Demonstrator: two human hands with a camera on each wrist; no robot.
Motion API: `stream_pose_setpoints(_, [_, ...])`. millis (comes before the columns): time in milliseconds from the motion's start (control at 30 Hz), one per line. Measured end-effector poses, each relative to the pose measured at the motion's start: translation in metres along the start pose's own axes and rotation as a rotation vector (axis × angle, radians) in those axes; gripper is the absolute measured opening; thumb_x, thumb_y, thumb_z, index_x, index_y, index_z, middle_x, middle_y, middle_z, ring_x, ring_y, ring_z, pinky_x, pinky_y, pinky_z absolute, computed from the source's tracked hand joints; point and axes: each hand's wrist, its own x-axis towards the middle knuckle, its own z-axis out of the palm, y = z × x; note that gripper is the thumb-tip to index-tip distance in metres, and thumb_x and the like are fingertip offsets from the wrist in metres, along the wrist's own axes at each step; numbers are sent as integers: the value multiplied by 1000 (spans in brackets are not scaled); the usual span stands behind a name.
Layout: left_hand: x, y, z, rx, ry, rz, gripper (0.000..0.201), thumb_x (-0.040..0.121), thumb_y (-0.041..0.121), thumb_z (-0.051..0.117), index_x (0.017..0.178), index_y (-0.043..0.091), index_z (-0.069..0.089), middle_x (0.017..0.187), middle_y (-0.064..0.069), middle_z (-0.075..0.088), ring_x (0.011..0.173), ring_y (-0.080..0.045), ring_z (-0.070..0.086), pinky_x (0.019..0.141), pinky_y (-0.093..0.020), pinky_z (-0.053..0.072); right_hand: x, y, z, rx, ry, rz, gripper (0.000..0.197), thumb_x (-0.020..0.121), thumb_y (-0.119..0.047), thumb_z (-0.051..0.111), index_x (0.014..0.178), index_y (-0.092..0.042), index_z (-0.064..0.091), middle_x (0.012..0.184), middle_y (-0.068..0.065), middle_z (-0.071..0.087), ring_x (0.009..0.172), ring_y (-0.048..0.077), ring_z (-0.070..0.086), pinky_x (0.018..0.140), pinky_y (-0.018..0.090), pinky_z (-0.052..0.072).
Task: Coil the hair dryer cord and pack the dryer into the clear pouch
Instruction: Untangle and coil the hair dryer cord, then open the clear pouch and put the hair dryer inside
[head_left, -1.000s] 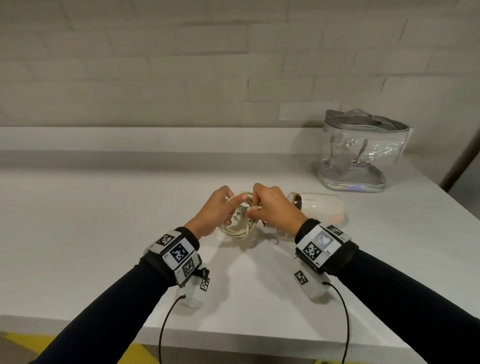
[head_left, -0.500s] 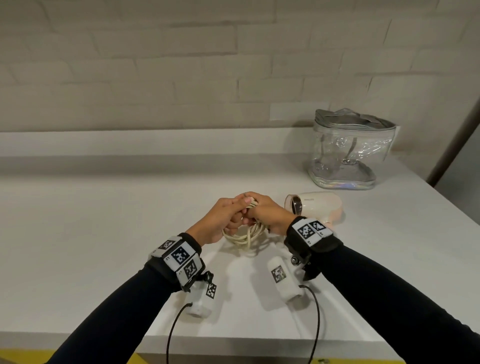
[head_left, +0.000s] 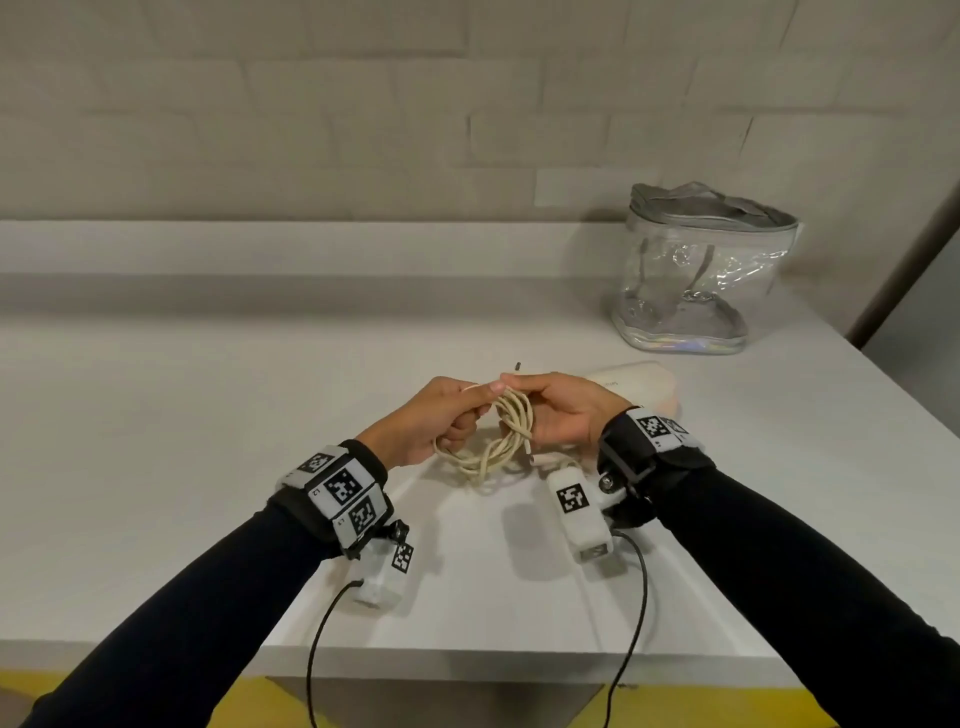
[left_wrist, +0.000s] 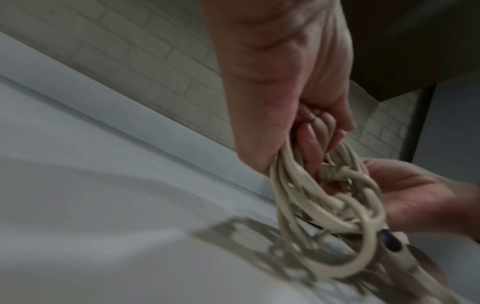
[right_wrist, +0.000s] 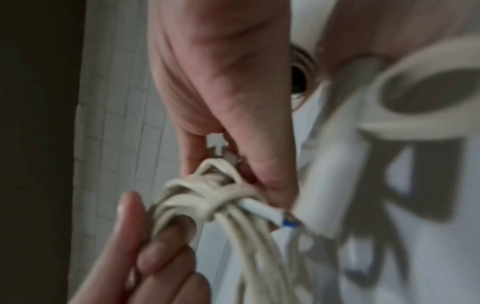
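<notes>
- The cord (head_left: 498, 436) is gathered into a bundle of several loops, held up between both hands just above the bench (head_left: 208, 415); the lowest loops seem to hang close to the surface.
- The left hand (head_left: 431, 421) has its fingers (left_wrist: 309, 144) curled through the loops and clamped on the top of the bundle.
- The right hand (head_left: 561, 410) pinches the bundle from the other side, its fingers (right_wrist: 259, 164) closed on the cord where 1 turn crosses over the others, with what looks like the plug (right_wrist: 217, 144) tucked in that pinch.
- Judged from this, the step in hand is wrapping the free end around the loops to lock the coil.
- To do it well, keep the left fingers tight at the top so the loops stay stacked, and let the right fingers lead the end snugly around the waist of the bundle, not around a single strand.
- Tuck the plug under the last turn; a loose tuck would likely let the coil spring open.
- The hair dryer (head_left: 634, 384) lies on the bench just behind the right fingers, so leave slack in the cord towards it.
- The pouch (head_left: 701, 270) stands well beyond the right fingers, its top apparently closed, so it will likely need opening before packing.
</notes>
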Motion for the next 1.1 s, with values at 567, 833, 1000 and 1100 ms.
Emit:
stream_pose_setpoints(567, [5, -8, -24, -253, 280, -160, 29, 99, 21, 36, 82, 3, 50, 35, 6, 32, 31, -8, 34, 49, -25, 44, 19, -4, 13, 0, 496, -435, 22, 90, -1, 51, 104, -12, 37, 82, 7, 47, 70, 16, 48, 59, 35, 50])
stream_pose_setpoints(833, [16, -15, -30, 643, 217, -201, 26, 101, 19, 25, 95, 6, 47, 75, -10, 46, 64, -22, 43, 51, -22, 33, 18, 0, 7, -461, 469, -294, 19, 79, 13, 59, 84, -4, 52, 77, 10, 53, 70, 22, 61, 69, 33, 58])
stream_pose_setpoints(1000, [14, -12, -9, 1217, 204, -185, 57, 94, 50, 31, 145, 35, 11, 154, -12, 5, 135, -49, 11, 105, -63, 23, 26, 2, 5, -807, 558, -223, 21, 83, 0, 60, 68, -11, 49, 84, 12, 59, 66, 18, 61, 57, 22, 57])
stream_pose_setpoints(1100, [10, -20, 6, 1280, -67, -171, 82, 81, 71, 34, 142, 46, -13, 157, 3, -20, 137, -49, -23, 101, -76, 3, 22, -1, 12, -1054, 589, -149, 12, 81, -6, 64, 89, 0, 59, 101, 21, 67, 86, 32, 68, 76, 36, 58])
